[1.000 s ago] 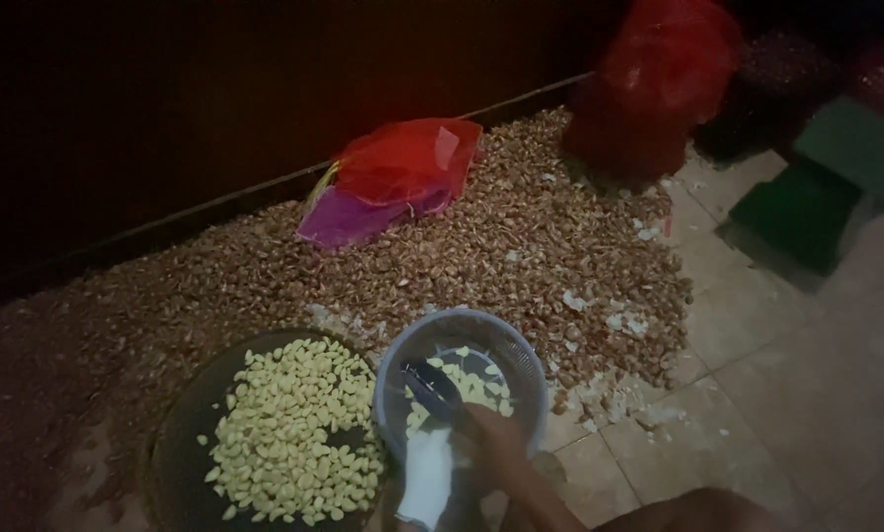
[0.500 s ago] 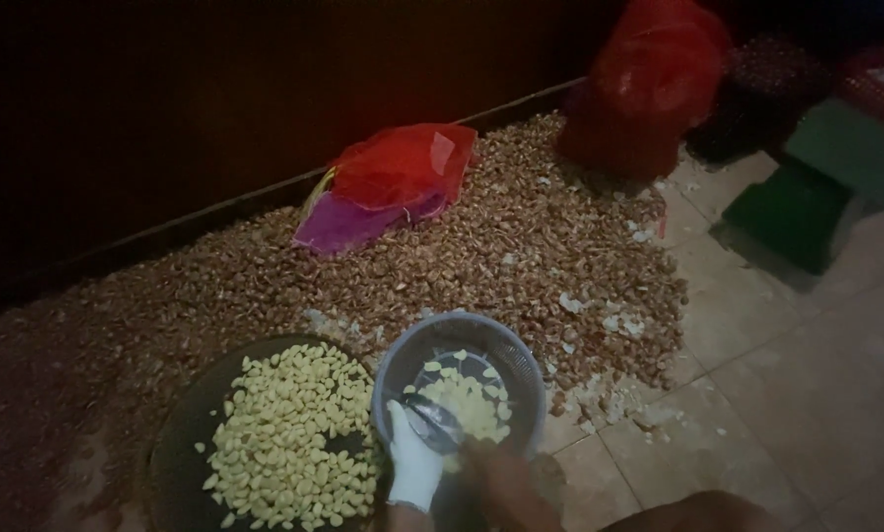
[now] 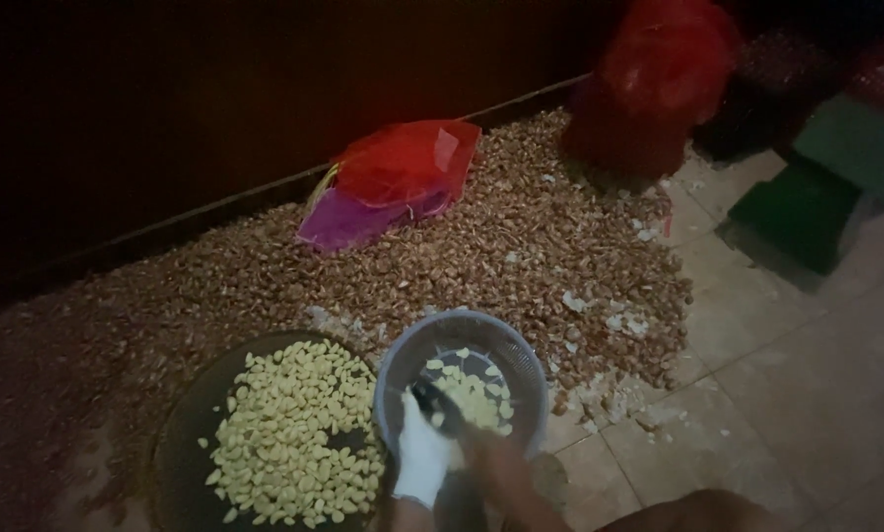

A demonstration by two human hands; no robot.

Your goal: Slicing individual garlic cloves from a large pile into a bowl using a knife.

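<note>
My left hand [image 3: 424,455], in a white glove, rests at the near rim of a round grey-blue strainer bowl [image 3: 506,347]. It looks closed on a small dark tool [image 3: 426,398] that points into the bowl. My right hand [image 3: 493,465] is bare and blurred, close beside the glove at the bowl's near edge; its grip is not visible. A small heap of pale peeled cloves [image 3: 474,396] lies in the bowl. Left of the bowl, a dark round tray [image 3: 178,445] holds many peeled cloves [image 3: 289,433].
A wide pile of brown unpeeled cloves [image 3: 521,246] covers the floor along a dark wall. A flat red and purple mesh bag [image 3: 393,177] lies on it; a full red bag [image 3: 659,79] stands at the back right. A dark green box [image 3: 807,202] sits on the tiles.
Both hands stay at the bowl's near edge with small movements. The dark tool dipped lower into the bowl and came back up a little. The view shifted slightly.
</note>
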